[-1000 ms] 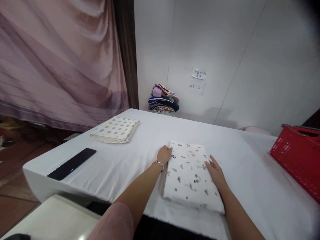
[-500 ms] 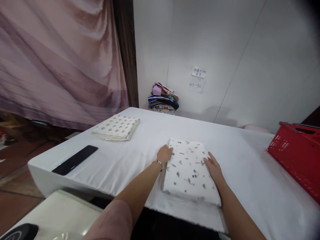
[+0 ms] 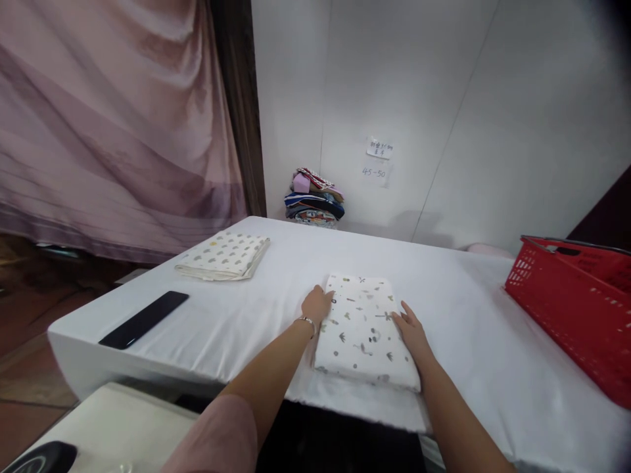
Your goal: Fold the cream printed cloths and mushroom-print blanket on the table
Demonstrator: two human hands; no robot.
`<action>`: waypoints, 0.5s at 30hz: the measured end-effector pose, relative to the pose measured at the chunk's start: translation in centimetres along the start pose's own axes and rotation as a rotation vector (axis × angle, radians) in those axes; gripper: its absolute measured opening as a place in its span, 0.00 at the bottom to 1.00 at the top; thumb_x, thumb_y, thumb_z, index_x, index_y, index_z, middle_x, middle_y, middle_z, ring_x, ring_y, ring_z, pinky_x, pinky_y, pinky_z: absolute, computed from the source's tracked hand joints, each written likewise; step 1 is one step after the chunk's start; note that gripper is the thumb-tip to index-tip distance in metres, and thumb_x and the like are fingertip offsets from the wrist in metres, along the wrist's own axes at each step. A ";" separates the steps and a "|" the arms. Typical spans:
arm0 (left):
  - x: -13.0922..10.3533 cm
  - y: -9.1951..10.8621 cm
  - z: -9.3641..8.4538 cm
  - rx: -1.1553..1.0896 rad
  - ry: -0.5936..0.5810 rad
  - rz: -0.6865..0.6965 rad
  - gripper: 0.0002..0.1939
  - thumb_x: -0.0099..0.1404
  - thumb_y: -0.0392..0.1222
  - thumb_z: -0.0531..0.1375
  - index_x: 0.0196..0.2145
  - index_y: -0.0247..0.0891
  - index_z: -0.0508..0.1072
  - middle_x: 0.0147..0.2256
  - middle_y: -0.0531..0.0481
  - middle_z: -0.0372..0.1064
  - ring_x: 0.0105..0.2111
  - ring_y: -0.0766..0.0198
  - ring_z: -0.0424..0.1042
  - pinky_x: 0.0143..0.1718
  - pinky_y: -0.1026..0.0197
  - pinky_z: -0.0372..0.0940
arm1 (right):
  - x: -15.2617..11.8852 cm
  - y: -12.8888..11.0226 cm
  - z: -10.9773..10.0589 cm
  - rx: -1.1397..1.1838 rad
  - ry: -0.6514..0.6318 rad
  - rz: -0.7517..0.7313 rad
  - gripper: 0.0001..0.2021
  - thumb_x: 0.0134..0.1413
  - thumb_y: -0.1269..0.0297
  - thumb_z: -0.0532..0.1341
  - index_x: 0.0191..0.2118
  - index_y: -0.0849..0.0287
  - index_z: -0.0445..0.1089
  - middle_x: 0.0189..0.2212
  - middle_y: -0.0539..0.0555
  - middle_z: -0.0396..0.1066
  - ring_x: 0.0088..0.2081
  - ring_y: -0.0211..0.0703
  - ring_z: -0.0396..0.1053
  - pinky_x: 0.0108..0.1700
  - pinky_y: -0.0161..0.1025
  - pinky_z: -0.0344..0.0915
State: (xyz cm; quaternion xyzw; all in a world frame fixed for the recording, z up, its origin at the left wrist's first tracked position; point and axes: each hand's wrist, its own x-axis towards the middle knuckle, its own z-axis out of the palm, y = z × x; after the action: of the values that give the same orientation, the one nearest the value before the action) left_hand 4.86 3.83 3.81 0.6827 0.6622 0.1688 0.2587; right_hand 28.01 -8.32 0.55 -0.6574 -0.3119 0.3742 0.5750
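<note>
A white folded cloth (image 3: 362, 335) printed with small grey and green plants and animals lies flat near the table's front edge. My left hand (image 3: 316, 305), a bracelet on its wrist, is closed at the cloth's left edge; some of its fingers are hidden. On the opposite side, my right hand (image 3: 411, 334) touches the right edge with its thumb, its fingers stretched out and apart. Farther left on the table rests another folded cloth (image 3: 224, 255), cream with grey motifs and one yellow one.
A white cover drapes the table (image 3: 286, 249). A dark phone-like slab (image 3: 144, 320) lies at its left end, and a red plastic basket (image 3: 566, 309) stands at the right. Behind the table rises a stack of folded fabrics (image 3: 315, 197) against the wall. A pink curtain (image 3: 113, 118) hangs at left.
The view has turned slightly to the right, so everything appears shifted left. Both hands keep their places at the cloth's sides, and the cloth looks the same.
</note>
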 end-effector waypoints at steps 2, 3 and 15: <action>-0.6 0.0 -0.1 -0.014 -0.033 0.017 0.22 0.61 0.55 0.51 0.46 0.35 0.63 0.46 0.37 0.69 0.45 0.52 0.69 0.38 0.58 0.61 | -0.7 0.1 -0.4 0.015 0.003 0.022 0.40 0.43 0.53 0.65 0.62 0.57 0.52 0.49 0.57 0.69 0.46 0.47 0.70 0.46 0.37 0.67; -0.8 0.0 -0.2 -0.022 -0.053 0.022 0.23 0.60 0.55 0.52 0.46 0.35 0.63 0.47 0.37 0.68 0.46 0.52 0.69 0.38 0.59 0.61 | -1.0 0.1 -0.6 0.027 0.004 0.031 0.40 0.43 0.53 0.65 0.62 0.57 0.53 0.48 0.57 0.69 0.45 0.47 0.70 0.45 0.38 0.68; -1.5 -0.3 -0.5 -0.059 -0.140 0.002 0.27 0.56 0.59 0.56 0.43 0.33 0.65 0.46 0.35 0.69 0.45 0.50 0.69 0.35 0.60 0.60 | -0.8 -1.0 -0.1 -0.016 -0.067 0.114 0.48 0.38 0.52 0.69 0.64 0.58 0.47 0.52 0.61 0.66 0.43 0.48 0.71 0.44 0.41 0.68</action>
State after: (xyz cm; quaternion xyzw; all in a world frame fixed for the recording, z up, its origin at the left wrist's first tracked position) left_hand 4.20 2.37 4.18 0.6856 0.6365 0.1403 0.3242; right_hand 27.69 -8.90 1.68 -0.6658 -0.2958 0.4256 0.5367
